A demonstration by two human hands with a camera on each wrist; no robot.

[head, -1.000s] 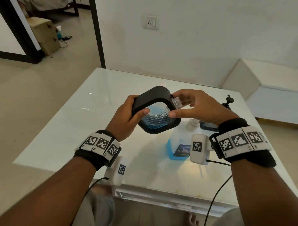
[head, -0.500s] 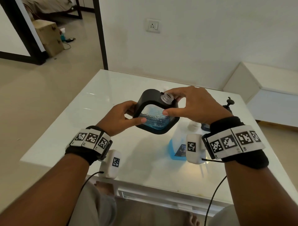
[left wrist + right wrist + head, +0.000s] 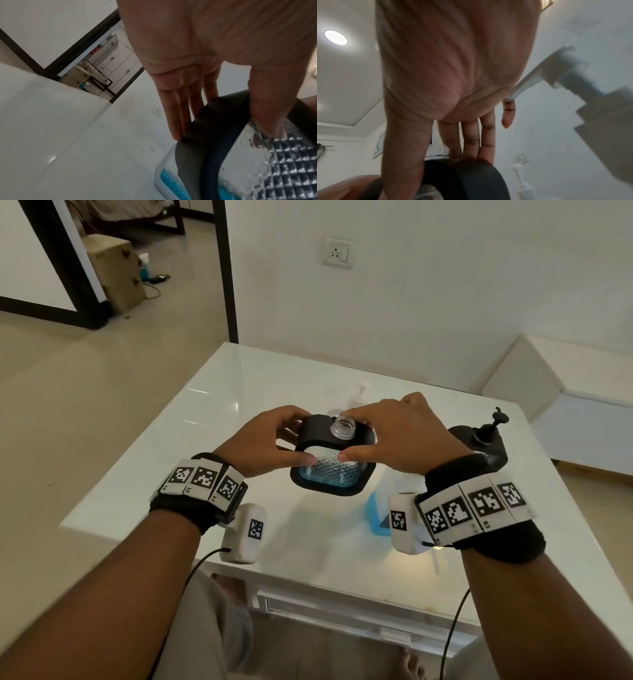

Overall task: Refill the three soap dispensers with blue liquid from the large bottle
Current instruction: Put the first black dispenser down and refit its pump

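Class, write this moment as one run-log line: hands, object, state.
left hand: holds black-framed dispenser | right hand: holds same dispenser | neck open, pump off | low blue liquid | above white table

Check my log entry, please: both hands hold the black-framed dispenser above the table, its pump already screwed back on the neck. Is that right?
Not quite. The dispenser has a bare, open neck; no pump is on it, as the head view shows. The left hand and right hand do hold it above the table.

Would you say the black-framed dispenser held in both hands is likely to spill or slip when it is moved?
The dispenser could spill if tipped far: its neck is uncapped. Only a shallow blue pool shows, so it is probably light. The patterned clear face looks hard, perhaps breakable; both hands grip it.
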